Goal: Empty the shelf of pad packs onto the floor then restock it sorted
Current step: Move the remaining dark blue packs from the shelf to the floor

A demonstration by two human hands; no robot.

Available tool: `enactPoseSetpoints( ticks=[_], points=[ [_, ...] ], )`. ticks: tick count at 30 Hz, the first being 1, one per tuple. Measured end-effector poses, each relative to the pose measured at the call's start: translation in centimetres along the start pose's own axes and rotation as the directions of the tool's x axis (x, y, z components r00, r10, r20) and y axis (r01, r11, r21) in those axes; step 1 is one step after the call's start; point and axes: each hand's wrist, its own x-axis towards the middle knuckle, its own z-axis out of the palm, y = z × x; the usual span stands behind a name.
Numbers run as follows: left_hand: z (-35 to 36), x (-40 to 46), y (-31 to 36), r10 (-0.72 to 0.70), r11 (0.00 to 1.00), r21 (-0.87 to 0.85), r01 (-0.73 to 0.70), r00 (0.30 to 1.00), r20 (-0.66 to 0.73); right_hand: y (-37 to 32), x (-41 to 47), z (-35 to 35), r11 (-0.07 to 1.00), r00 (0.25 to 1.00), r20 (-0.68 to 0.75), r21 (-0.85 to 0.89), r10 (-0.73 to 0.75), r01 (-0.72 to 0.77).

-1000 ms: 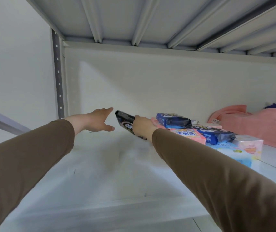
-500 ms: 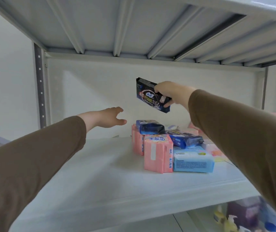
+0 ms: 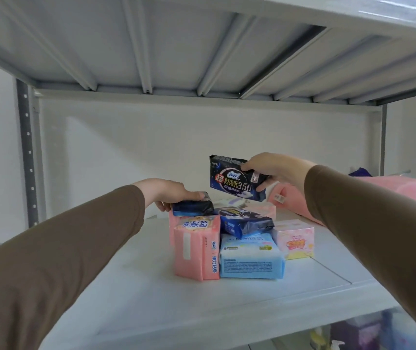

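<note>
Right hand [image 3: 275,170]: pinches a dark blue pad pack [image 3: 234,181] by its right end, held in the air above the pile on the white shelf [image 3: 131,294]. Left hand [image 3: 169,193]: fingers curled over a small dark blue pack [image 3: 193,208] atop the pink packs [image 3: 196,248].

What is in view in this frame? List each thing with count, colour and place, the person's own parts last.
dark pack with 350 print: 1, navy, held in the air above the pile
small dark pack: 1, navy, on top of the pink packs at the left
large dark pack: 1, navy, lying on the blue pack
pink packs: at least 2, pink, standing at the left of the pile
blue pack: 1, light blue, front of the pile
box: 1, pale pink and yellow, right of the pile
cloth: 1, pink, far right
shelf: 1, white
left hand: grips the small dark pack
right hand: holds the dark pack with 350 print
</note>
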Motion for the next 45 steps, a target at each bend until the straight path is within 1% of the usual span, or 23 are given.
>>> enactPoseSetpoints(
  ticks=[2,5,9,13,17,22,25,31,36,40,43,45],
  points=[
    [0.2,0.2,0.5,-0.023,0.994,-0.104,0.024,1.0,0.014,0.6,0.3,-0.2,1.0,0.999,0.031,0.003,0.009,-0.009],
    [0.1,0.1,1.2,-0.058,0.966,-0.256,0.043,0.997,-0.05,1.5,0.9,-0.2,1.0,0.998,0.068,0.008,0.014,-0.015],
    [-0.4,0.8,0.9,-0.068,0.94,-0.34,0.023,0.99,-0.121,2.4,1.7,-0.8,1.0,0.99,0.14,0.023,-0.015,0.012],
    [-1.0,1.2,0.8,-0.08,0.92,-0.392,0.011,0.984,-0.159,3.1,2.2,-1.6,0.997,0.978,0.2,-0.038,-0.056,0.065],
    [-1.6,0.8,1.4,-0.088,0.91,-0.414,0.024,0.987,-0.137,3.9,2.9,-1.9,0.992,0.975,0.197,-0.05,-0.104,0.116],
    [-1.7,0.1,2.3,-0.108,0.93,-0.364,0.052,0.985,-0.137,4.5,3.4,-2.1,0.981,0.977,0.135,-0.078,-0.167,0.178],
    [-1.9,-0.3,2.6,-0.116,0.922,-0.381,0.063,0.986,-0.119,4.4,3.2,-2.1,0.974,0.975,0.113,-0.103,-0.19,0.202],
    [-2.1,-2.1,3.4,-0.123,0.917,-0.394,0.064,0.984,-0.125,4.1,2.3,-2.5,0.957,0.962,0.084,-0.111,-0.26,0.268],
    [-1.4,-3.7,3.8,-0.158,0.904,-0.42,0.072,0.972,-0.173,3.3,-0.1,-2.4,0.945,0.953,0.075,-0.122,-0.295,0.302],
    [-1.4,-6.1,3.5,-0.151,0.918,-0.394,0.054,0.964,-0.219,2.1,-3.2,-2.6,0.944,0.953,0.056,-0.127,-0.299,0.304],
    [-1.8,-8.7,2.4,-0.164,0.916,-0.397,0.064,0.961,-0.223,1.1,-6.1,-2.8,0.948,0.954,0.031,-0.111,-0.298,0.299],
    [-1.8,-11.2,1.9,-0.151,0.904,-0.425,0.044,0.963,-0.222,0.6,-8.4,-2.7,0.948,0.953,0.015,-0.097,-0.302,0.302]
  ],
)
